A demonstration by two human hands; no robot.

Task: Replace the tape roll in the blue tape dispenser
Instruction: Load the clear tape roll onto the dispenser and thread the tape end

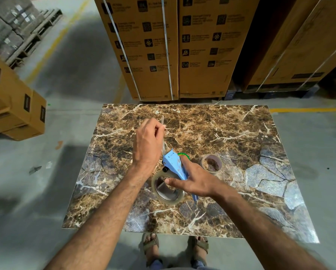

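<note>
The blue tape dispenser (175, 164) lies on the marble-patterned table (231, 133), with a clear tape roll (168, 189) mounted at its near end. My right hand (190, 179) presses down on the dispenser body, thumb over the roll. Raised above the table beyond the dispenser, my left hand (149, 141) pinches the free end of a clear tape strip (163, 125) that runs down to the dispenser's front. A second roll (212, 163), nearly all cardboard core, lies flat just right of the dispenser.
Tall strapped cardboard cartons (153, 45) stand right behind the table. Smaller cartons (13, 102) are stacked on the floor to the left. My sandalled feet (175, 248) show at the table's near edge. Yellow lines cross the concrete floor.
</note>
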